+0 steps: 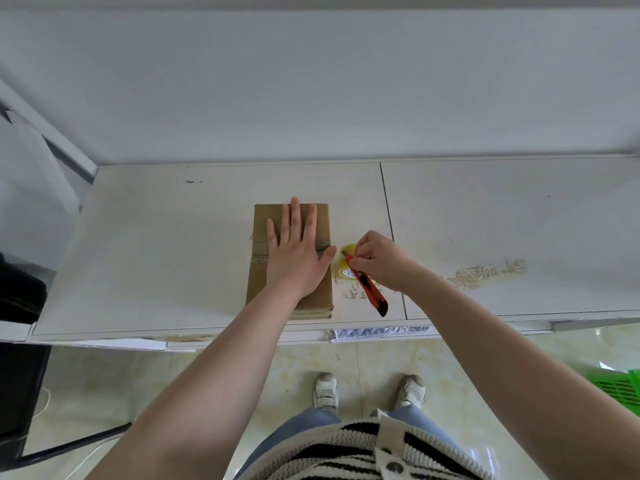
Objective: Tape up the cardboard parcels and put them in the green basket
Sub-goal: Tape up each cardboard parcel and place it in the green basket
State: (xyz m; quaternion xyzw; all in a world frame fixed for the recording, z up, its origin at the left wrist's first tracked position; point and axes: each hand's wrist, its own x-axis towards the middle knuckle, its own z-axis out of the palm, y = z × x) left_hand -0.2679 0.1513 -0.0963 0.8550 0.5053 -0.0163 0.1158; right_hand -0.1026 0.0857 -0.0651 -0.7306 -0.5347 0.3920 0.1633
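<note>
A flat brown cardboard parcel lies on the white table with a band of clear tape across its middle. My left hand presses flat on top of it, fingers straight. Just right of the parcel my right hand grips a red utility knife, its blade end at the parcel's right edge. A yellowish roll of tape sits on the table under the knife, partly hidden by it. One corner of the green basket shows on the floor at the far right.
A wall rises behind the table. A dark seam splits the tabletop, with scraped residue right of my hand. A black object stands at the left edge. A white quilted item pokes out below the table front.
</note>
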